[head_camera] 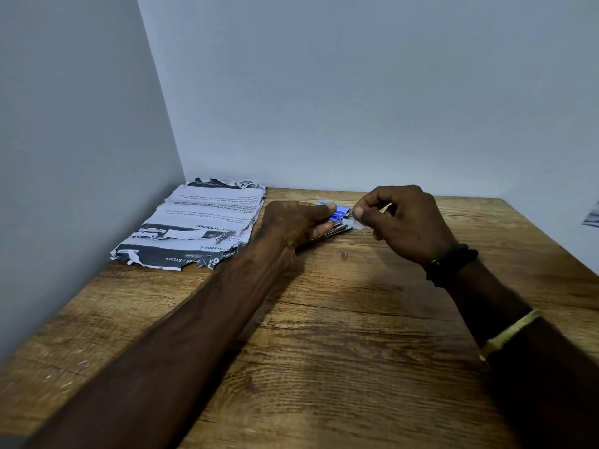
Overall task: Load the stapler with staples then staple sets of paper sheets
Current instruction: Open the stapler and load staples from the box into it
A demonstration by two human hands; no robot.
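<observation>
My left hand [293, 223] grips a small blue staple box [337, 212] just above the wooden table [324, 351], with something dark, possibly the stapler, partly hidden under its fingers. My right hand [405, 222] pinches the box's white end flap [358, 223] between thumb and forefinger. A stack of torn printed paper sheets [197, 225] lies at the back left corner, left of my left hand. A small loose staple piece [344, 254] lies on the table in front of both hands.
Grey walls close the table at the back and the left. The table's right edge runs diagonally at the far right, where a scrap of paper [591, 218] shows. I wear a dark bead bracelet [450, 264] and a gold bangle [509, 332] on my right arm.
</observation>
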